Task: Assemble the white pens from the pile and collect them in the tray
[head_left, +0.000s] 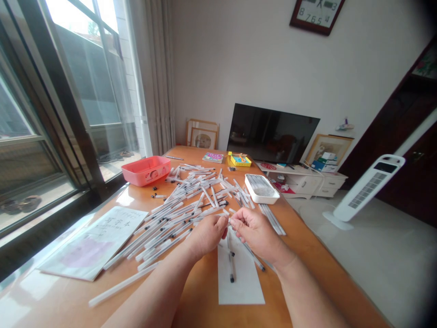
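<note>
Over the table, my left hand (210, 233) and my right hand (254, 231) meet with fingertips pinched almost together. Whatever lies between the fingers is too small and covered to name. Below them is a sheet of white paper (241, 287), with a clear pen with black parts (231, 266) lying on it. Another pen (254, 256) slants beside it, under my right hand. A wide heap of clear and white pen barrels (164, 237), some with black ends, spreads to the left of my hands and beyond them.
A pink basket (146, 172) and a workbook (95, 241) are on the left. A white tray (261, 189) of thin rods stands at the right edge, near loose grey rods (272, 219). Farther back lie a yellow box (241, 160) and a booklet (213, 157).
</note>
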### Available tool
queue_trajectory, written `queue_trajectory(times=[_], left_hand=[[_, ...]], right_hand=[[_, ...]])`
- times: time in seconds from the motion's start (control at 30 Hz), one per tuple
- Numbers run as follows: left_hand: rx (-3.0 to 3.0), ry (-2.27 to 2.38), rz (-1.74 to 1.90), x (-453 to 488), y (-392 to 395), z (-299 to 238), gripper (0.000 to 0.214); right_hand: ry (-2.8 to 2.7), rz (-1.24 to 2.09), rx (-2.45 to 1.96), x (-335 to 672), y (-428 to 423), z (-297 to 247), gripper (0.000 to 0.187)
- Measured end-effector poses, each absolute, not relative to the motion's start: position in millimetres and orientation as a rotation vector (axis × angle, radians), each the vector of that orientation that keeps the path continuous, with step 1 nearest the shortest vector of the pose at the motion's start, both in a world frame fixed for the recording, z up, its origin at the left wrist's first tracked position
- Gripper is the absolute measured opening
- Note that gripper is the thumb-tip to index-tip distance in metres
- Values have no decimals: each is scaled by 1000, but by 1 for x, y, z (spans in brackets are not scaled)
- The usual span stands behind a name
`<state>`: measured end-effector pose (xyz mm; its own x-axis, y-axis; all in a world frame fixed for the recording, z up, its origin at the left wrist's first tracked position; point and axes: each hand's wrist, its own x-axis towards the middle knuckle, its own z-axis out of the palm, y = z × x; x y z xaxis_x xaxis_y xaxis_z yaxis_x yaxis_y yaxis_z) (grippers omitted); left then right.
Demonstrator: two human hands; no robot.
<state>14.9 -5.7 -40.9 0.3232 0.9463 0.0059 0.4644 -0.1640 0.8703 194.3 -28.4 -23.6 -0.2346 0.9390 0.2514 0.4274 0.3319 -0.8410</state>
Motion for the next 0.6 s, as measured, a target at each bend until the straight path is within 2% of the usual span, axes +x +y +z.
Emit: queue_trajectory(times=[0.27, 0.43, 0.6], left_hand=[[1794, 1240, 735, 14, -8, -37, 50], [1748, 1251, 717, 15, -11, -31, 53], [1719, 1263, 721, 15, -13, -23, 51]], right_hand=[[-1946, 407, -1298, 188, -27, -22, 43], [-1902, 526, -1288, 191, -28, -20, 45], [-1893, 653, -1189, 195, -30, -15, 33]])
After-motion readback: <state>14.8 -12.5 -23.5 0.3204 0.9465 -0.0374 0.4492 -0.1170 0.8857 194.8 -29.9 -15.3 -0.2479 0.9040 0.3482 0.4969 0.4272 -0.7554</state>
